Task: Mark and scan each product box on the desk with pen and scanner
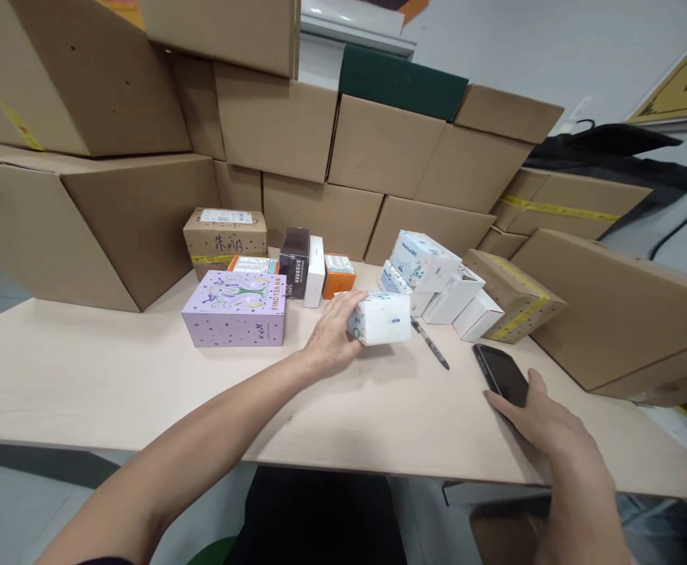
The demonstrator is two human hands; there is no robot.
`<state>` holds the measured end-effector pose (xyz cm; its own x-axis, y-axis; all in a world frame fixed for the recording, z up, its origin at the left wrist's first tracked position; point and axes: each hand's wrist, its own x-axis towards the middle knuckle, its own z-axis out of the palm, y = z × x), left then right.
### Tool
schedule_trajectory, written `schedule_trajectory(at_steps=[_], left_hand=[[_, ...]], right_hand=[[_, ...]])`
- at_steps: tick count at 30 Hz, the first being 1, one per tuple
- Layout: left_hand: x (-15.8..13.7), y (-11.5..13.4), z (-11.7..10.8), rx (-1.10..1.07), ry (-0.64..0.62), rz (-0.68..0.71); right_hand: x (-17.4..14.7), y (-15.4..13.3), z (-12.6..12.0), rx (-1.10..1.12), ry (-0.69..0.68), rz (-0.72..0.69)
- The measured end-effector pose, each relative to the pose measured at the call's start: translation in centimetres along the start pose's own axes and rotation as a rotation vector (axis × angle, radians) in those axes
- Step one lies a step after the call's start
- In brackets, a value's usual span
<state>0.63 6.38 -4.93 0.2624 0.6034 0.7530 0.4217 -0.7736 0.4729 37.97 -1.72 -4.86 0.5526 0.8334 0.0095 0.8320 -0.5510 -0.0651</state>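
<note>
My left hand (337, 333) is closed round a white tissue pack (382, 318) with a leafy print, just over the table's middle. At the right, my right hand (540, 412) grips the near end of a black smartphone (501, 373), thumb on one edge and fingers on the other. Between the two hands lies a dark pen (431, 345). Behind it, another tissue pack (426, 259) rests on top of a further one, beside white boxes (477, 315). Left of my left hand sits a purple patterned box (234, 314).
Large cardboard boxes (296, 118) form a wall along the back, with more at the left (137, 227) and right (631, 314). A black box (294, 263), a slim white box (314, 271) and an orange box (339, 276) stand before them. The table (202, 408) ends close to my body.
</note>
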Motion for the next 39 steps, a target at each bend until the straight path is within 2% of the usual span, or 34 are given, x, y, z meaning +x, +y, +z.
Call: schedule_trajectory(at_steps=[3, 7, 11, 16, 19, 21, 24, 27, 29, 30, 32, 35, 37, 39], left_hand=[[-0.1, -0.2, 0.0, 0.002, 0.006, 0.0], [0.0, -0.4, 0.1, 0.004, 0.011, -0.021], [0.6, -0.7, -0.4, -0.023, -0.003, -0.085], [1.7, -1.0, -1.3, -0.207, -0.019, -0.228], [2.1, -1.1, -1.6, -0.285, 0.001, -0.332], [2.4, -1.1, -1.8, -0.305, 0.026, -0.379], [2.8, -1.3, -2.0, -0.352, 0.049, -0.439], [3.1, -1.3, -2.4, -0.452, -0.009, -0.505], [3.0, -1.2, -2.5, -0.477, -0.033, -0.501], [2.9, -1.0, -2.5, -0.442, -0.005, -0.482], [2.5, -0.4, -2.6, -0.297, 0.13, -0.407], [1.7, 1.2, -2.4, -0.174, 0.349, -0.235], [1.1, 2.6, -2.1, -0.294, 0.372, -0.188], [0.6, 3.9, -1.4, -0.539, 0.277, -0.289]], right_hand=[[-1.1, -1.3, -0.9, 0.047, -0.046, 0.041], [-2.9, -2.6, -1.6, 0.137, 0.027, -0.033], [-5.1, -4.1, -1.8, 0.314, 0.033, -0.114], [-8.4, -7.5, -2.1, 0.737, 0.152, -0.168], [-9.8, -10.3, -1.7, 1.088, 0.234, -0.301], [-10.4, -12.3, -1.2, 1.221, 0.264, -0.407], [-10.8, -14.9, -0.5, 1.167, 0.386, -0.524], [-11.3, -16.7, -0.1, 1.019, 0.563, -0.621], [-11.6, -17.2, 0.0, 0.937, 0.677, -0.687], [-11.7, -17.3, 0.0, 0.903, 0.732, -0.718], [-11.9, -17.2, 0.1, 0.851, 0.822, -0.754], [-11.9, -17.0, 0.2, 0.826, 0.867, -0.736], [-11.9, -17.0, 0.1, 0.831, 0.864, -0.716], [-11.9, -17.2, -0.2, 0.84, 0.869, -0.71]])
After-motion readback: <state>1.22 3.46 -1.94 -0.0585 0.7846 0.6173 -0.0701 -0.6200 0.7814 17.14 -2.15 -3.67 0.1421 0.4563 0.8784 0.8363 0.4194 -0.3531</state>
